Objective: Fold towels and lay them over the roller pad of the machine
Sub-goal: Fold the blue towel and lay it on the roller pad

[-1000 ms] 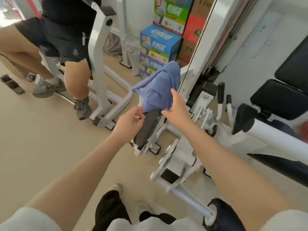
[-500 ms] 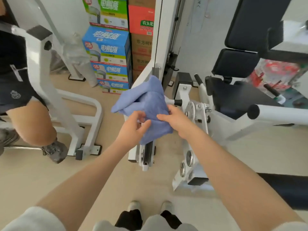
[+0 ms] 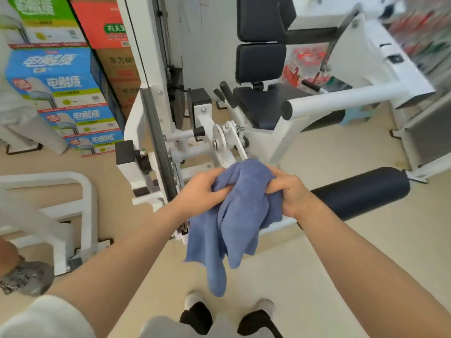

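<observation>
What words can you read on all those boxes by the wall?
"电解质": blue drink cartons, repeated on the stacked ones below; also on the green carton, blurred.
"农夫": red carton, the rest cut off by the white machine post.
"东方": brown carton, the rest hidden.
Small print on all cartons: too blurred to read.

Stacked cartons (image 3: 66, 93) at left: blue-and-green printed boxes, red box (image 3: 102, 20) and brown box (image 3: 119, 76) beside them. White metal frame (image 3: 73, 215) low left, grey sneaker (image 3: 26, 279) next to its foot. Red-printed plastic bag (image 3: 305, 64) behind seat at right. Small blue stool (image 3: 356, 117) on beige floor (image 3: 317, 264) further right. Far right edge blurred
</observation>
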Available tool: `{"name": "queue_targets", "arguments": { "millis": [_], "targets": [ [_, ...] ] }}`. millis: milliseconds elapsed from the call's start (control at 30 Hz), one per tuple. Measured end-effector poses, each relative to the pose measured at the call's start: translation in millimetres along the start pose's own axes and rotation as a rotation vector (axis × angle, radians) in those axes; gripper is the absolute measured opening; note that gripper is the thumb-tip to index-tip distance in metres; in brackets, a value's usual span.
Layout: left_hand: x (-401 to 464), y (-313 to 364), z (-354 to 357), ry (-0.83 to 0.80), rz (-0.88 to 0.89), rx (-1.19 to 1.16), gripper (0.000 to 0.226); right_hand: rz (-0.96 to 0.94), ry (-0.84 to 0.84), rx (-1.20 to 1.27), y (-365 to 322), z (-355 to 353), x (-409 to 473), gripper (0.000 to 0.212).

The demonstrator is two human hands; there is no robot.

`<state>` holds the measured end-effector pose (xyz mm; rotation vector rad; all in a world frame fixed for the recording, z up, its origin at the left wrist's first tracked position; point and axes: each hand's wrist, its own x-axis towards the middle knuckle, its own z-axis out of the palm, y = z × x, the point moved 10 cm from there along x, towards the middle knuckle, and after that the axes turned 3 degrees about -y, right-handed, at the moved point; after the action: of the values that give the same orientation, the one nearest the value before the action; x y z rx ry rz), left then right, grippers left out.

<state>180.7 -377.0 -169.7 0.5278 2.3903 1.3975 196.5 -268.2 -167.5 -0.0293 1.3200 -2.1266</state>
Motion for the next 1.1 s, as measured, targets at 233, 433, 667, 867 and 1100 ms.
{"name": "queue_targets", "arguments": {
  "millis": [233, 433, 667, 867, 1100],
  "targets": [
    [25, 58, 63, 0.074, 0.024, -0.088, 0.036, -0.077, -0.011, 0.096, -27, -45, -97, 0.041],
    [45, 114, 165, -0.052, 0.076, 0.005, 0.029, -0.140, 0.525, -0.445, -56, -155, -181, 0.010],
    [71, 172, 260, -0.046, 0.128, 0.075, 0.027, -0.208, 0.697, -0.744, -74, -218, -265, 0.021],
    [88, 120, 323, -0.136, -0.182, 0.177, 0.013, -0.348, 0.743, -0.637, -99, -248, -301, 0.026],
    [83, 43, 325, 0.175, -0.802, -0.363, 0.043, -0.365, 0.886, -0.460, -115, -302, -313, 0.015]
  ]
}}
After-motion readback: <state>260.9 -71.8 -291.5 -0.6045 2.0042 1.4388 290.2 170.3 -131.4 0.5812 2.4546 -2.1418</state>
